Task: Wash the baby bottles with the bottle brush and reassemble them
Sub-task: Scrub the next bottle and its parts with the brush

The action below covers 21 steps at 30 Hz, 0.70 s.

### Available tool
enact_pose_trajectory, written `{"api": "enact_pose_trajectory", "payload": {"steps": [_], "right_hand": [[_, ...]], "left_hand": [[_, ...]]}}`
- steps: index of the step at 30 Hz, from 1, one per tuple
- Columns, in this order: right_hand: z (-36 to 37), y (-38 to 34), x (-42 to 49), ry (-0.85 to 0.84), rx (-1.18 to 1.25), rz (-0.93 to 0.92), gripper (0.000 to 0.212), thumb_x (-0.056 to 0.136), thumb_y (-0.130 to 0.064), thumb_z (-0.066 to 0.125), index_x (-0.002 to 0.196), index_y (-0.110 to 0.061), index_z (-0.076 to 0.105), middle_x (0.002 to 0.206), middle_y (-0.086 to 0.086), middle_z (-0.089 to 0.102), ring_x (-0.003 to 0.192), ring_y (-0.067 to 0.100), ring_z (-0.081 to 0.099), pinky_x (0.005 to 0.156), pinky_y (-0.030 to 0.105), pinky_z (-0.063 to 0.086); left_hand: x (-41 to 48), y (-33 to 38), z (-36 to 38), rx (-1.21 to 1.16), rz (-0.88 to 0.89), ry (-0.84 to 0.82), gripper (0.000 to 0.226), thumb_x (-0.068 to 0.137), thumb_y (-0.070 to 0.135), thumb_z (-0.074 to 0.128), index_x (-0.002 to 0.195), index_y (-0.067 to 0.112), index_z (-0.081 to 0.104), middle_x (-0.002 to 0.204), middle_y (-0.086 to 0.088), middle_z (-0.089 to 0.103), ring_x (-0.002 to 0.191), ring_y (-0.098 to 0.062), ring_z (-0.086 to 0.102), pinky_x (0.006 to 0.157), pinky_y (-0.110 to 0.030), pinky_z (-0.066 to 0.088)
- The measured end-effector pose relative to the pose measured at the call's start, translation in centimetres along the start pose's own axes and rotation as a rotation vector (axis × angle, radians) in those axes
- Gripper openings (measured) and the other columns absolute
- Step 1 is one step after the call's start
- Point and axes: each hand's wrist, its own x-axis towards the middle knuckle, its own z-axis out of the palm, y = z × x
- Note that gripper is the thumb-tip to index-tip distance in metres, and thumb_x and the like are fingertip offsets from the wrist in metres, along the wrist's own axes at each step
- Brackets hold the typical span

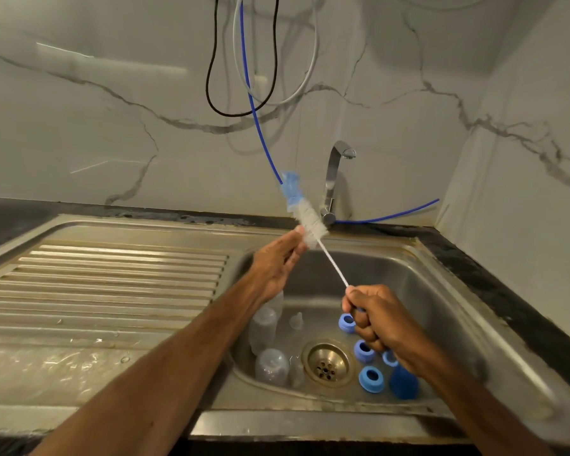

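Right hand point(377, 319) grips bottle brush point(311, 222); left hand point(277, 262) touches its bristles.

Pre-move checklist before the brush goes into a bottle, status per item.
1. Brush gripped: right hand holds the thin handle of the white-bristled, blue-tipped bottle brush: ok.
2. Other hand free for a bottle: left hand holds nothing, straight fingers just touch the bristles: ok.
3. Bottles within reach: clear plastic bottles lie in the stainless steel sink: ok.
4. Bottles taken apart: blue screw rings lie separately beside the drain: ok.
5. Water running: no stream visible from the chrome tap: not ok.
6. Soap on the bristles: cannot tell.
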Motion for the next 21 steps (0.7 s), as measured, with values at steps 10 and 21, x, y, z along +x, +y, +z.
{"api": "enact_pose_trajectory", "payload": {"steps": [10,21], "right_hand": [[0.3,0.0,-0.6,-0.025,0.016,0.036,0.036,0.108,-0.023,0.039,0.075,-0.012,0.051,0.053,-0.001,0.029,0.04,0.008,0.02,0.043,0.019,0.014],[-0.1,-0.7,0.0,0.173,-0.012,-0.045,0.038,0.107,-0.022,0.041,0.078,-0.006,0.058,0.051,0.002,0.033,0.036,0.008,0.025,0.036,0.018,0.02]], "left_hand": [[-0.1,-0.3,0.0,0.031,0.032,0.092,0.028,0.086,0.009,0.079,0.109,-0.004,0.072,0.109,-0.017,0.076,0.087,-0.017,0.076,0.069,-0.02,0.06],[-0.8,-2.4,1.8,0.206,-0.152,-0.081,0.044,0.092,0.04,0.073,0.121,0.008,0.072,0.103,-0.013,0.073,0.088,-0.017,0.069,0.08,-0.032,0.057]]}}
